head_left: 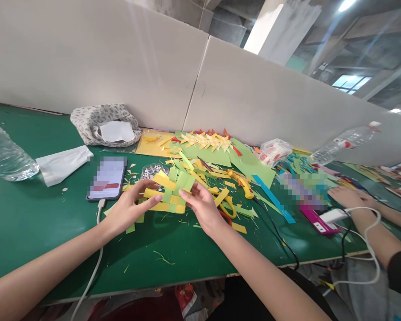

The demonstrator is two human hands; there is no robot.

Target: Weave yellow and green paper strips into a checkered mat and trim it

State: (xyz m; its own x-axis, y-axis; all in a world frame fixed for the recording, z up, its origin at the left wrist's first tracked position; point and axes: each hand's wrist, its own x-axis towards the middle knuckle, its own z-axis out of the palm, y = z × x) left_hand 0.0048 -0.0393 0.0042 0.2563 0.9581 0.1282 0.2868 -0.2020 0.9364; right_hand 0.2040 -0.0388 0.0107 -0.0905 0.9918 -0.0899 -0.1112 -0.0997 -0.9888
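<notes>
Head view, watched from my remote station. Centre of the frame: a small woven mat of yellow and light-green paper strips, held just above the green tabletop. I read its yellow strips as running left to right, loose ends pointing left; the green ends point up and slightly right. Overall long axis: cannot tell, the hands cover both sides.

Left hand: thumb in front, fingers behind, closed lightly on the yellow ends. Right hand: thumb pressed on the weave's right side, fingers behind, a narrow pinch.

Around it I note paper scraps; just right of the right hand, yellow-handled scissors; beyond, a yellow glue gun with a black cord. Left of centre, a dark phone, screen blurred, on a white charging cable. Upper centre, spiky yellow paper figures. Far right, another person's hand rests on the tabletop.
</notes>
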